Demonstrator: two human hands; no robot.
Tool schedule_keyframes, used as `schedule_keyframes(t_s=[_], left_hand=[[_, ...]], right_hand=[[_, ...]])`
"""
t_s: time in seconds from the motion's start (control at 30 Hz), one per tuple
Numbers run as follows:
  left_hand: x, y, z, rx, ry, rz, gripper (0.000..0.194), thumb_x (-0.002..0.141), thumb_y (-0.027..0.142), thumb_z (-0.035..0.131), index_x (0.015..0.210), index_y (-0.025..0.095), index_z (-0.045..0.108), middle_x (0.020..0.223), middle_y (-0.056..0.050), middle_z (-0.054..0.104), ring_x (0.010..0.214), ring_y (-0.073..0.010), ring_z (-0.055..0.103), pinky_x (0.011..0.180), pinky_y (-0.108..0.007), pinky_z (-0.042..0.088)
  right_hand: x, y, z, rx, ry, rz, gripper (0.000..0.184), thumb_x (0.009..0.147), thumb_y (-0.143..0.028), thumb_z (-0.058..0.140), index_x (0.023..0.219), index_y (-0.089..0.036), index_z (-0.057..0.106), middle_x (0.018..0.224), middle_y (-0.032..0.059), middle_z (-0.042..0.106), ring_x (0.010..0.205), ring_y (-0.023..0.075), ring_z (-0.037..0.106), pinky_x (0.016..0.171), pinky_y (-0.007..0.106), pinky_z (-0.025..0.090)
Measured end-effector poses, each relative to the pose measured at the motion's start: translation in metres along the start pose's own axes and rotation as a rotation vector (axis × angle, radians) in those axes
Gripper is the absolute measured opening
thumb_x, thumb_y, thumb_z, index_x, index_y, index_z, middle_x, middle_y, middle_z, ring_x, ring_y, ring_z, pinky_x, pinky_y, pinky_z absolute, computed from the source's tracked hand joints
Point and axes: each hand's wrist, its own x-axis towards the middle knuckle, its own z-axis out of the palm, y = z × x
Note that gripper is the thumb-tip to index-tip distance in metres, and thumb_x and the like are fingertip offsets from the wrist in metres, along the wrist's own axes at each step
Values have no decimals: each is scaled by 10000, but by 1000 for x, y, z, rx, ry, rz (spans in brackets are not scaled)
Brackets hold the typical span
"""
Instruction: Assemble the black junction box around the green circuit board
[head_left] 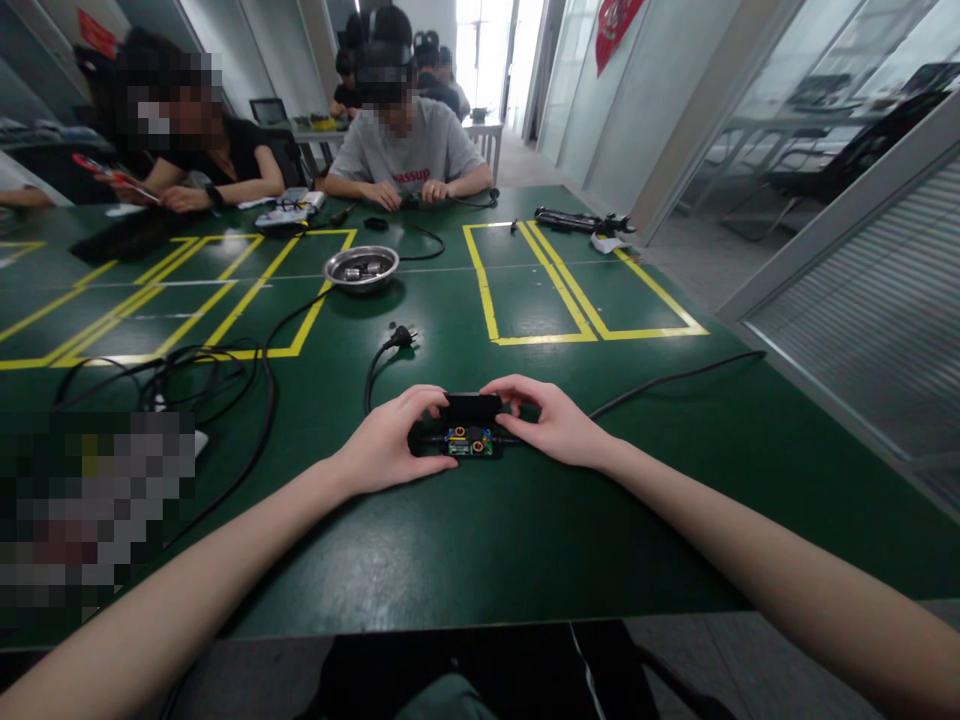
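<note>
Left hand: [386,440] grasping the small case [495,453], thumb at its near left corner, fingertips at the left end of the lid [471,408].
Right hand: [555,420] curled, pinching the right end of the lid between thumb and fingers.
Case: at the near middle of the green table [390,560], between the hands, open.
Lid: black, raised along the far side of the board [463,447]; whether it touches the case, I cannot tell.
Board: bare in the case, with two copper-coloured rings.
Right cord: [660,383] runs from behind the right hand toward the right edge.
Plug: [403,337] lies beyond the left hand, its cord curving down behind that hand.
Bowl: [352,287] metal, farther left, with small metal parts inside.
Cables: [266,400] tangled at left.
Yellow tape: [487,300] marks boxes, far left and far right.
Co-worker: [420,145] grey shirt, far side, both hands at a dark cord.
</note>
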Motion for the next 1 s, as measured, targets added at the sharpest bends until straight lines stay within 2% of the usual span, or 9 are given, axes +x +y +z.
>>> schedule_keyframes(t_s=[0.13,0.2,0.4,0.5,0.73,0.87,1.0], left_hand=[[0,0,0,16,-14,-72,856,778,399,863,1490,234,417,1229,-88,699,1033,-246,715,938,-394,606],[0,0,0,29,-28,-67,881,788,403,854,1523,230,400,1258,-98,699,1060,-254,713,974,-408,595],[2,0,-1,35,-44,-13,728,834,421,810,1453,210,491,1336,-125,684,1106,-264,706,997,-416,586],[2,0,-1,29,-32,-10,672,832,420,810,1401,209,523,1313,-117,694,1109,-263,706,986,-410,586],[4,4,-3,40,-43,5,475,825,386,819,1200,204,591,1109,-62,725,977,-230,702,884,-366,576],[5,5,-5,61,-65,19,389,839,391,811,1104,197,601,1006,-44,710,894,-211,678,802,-332,553],[5,4,-4,63,-71,40,357,854,390,807,1073,190,608,961,-42,696,860,-203,658,753,-311,527]], right_hand=[[-1,0,1,66,5,-53,314,891,-157,588,1195,-181,663,1101,71,745,873,170,697,816,342,595],[-1,1,2,80,9,-60,315,891,-157,589,1195,-189,665,1129,71,746,890,173,712,840,353,608],[-3,2,2,69,4,-62,305,906,-177,604,1202,-199,671,1118,67,748,881,175,715,824,358,622],[-3,2,1,72,-4,-86,274,922,-201,625,1191,-200,673,1146,74,741,899,175,711,829,354,623],[-4,-2,0,31,-10,-208,168,975,-221,623,1128,-187,686,1070,78,731,952,176,702,806,323,613],[-5,-5,0,9,-36,-299,138,929,-195,675,1067,-188,686,1055,83,716,955,187,694,794,326,606],[-6,-6,1,-41,-62,-341,165,866,-158,706,1025,-194,678,1082,89,691,974,197,687,869,367,591]])
